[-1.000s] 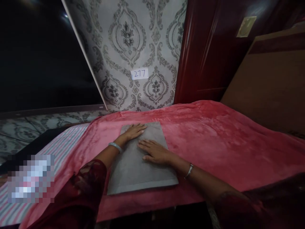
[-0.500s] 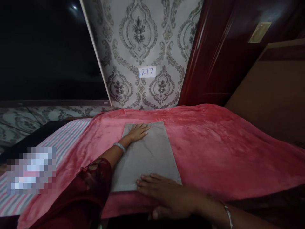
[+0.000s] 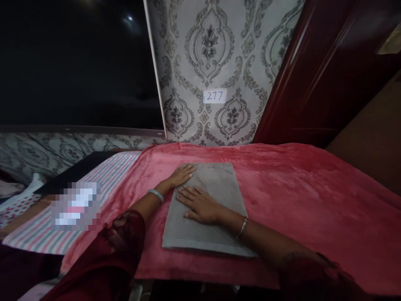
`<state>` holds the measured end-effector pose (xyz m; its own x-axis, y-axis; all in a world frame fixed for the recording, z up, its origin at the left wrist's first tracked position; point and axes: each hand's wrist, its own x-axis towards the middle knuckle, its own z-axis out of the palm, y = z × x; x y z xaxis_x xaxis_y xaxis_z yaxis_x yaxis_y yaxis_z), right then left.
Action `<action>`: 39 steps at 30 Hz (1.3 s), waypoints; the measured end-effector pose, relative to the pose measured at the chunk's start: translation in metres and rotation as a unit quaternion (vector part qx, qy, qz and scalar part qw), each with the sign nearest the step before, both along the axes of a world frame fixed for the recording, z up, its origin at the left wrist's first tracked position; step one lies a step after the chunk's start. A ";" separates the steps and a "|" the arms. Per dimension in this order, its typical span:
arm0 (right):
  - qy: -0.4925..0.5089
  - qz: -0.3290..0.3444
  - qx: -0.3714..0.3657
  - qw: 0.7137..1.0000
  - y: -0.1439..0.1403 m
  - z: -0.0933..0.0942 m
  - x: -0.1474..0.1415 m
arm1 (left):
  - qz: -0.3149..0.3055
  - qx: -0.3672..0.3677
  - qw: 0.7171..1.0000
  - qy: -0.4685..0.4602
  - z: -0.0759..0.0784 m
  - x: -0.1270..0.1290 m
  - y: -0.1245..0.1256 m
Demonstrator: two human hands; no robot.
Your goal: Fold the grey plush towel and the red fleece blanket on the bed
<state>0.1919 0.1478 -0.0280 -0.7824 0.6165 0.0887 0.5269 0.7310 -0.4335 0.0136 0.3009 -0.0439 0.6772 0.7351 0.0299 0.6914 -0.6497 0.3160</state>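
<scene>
Nearest to the camera, along the bottom of the frame, two dark red sleeves [image 3: 103, 259] reach forward over the near edge of a pink plush blanket [image 3: 297, 196] that covers the work surface. Just beyond them, in the lower middle of the frame, lies a grey folded cloth [image 3: 216, 184], a flat rectangle with straight edges and square corners, resting on the blanket with its long side running away from the viewer.

Both hands lie on it. The right hand [image 3: 200, 205] is spread, palm down, pressed flat on the middle of the cloth, fingers pointing toward the upper left; a thin bangle sits at its wrist. The left hand [image 3: 181, 174] lies a little farther off, also open and flat, fingers together and stretched across the cloth's far left corner, with a pale bangle on its wrist. Neither hand pinches or lifts any edge.

As a judgement, the folding looks all but done: the cloth is already a neat, compact packet with no loose flap showing, and the flat palms suggest pressing or smoothing. What seems left is at most a last flattening, and the packet has not been taken off the blanket.

To the left of the blanket lies a striped sheet [image 3: 103, 175]. Farther back, across the upper middle of the frame, stands patterned wallpaper [image 3: 213, 50] bearing a small label reading 277 [image 3: 214, 96], with a dark panel [image 3: 75, 62] at upper left and a red-brown wooden door [image 3: 326, 75] at upper right.
</scene>
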 end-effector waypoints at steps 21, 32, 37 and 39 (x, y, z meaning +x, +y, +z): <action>-0.043 0.008 0.023 0.999 -0.005 0.014 -0.026 | -0.002 -0.031 0.999 0.037 0.009 0.003 0.007; 0.027 0.140 -0.074 0.987 -0.086 0.006 -0.038 | 0.000 -0.035 0.997 0.068 -0.003 0.002 0.011; 0.117 0.133 -0.107 0.978 -0.084 0.020 -0.014 | 0.011 -0.007 0.997 0.074 0.010 0.005 0.003; 0.095 0.052 -0.058 0.992 -0.065 0.023 0.007 | 0.010 0.010 0.997 0.073 0.021 0.013 -0.003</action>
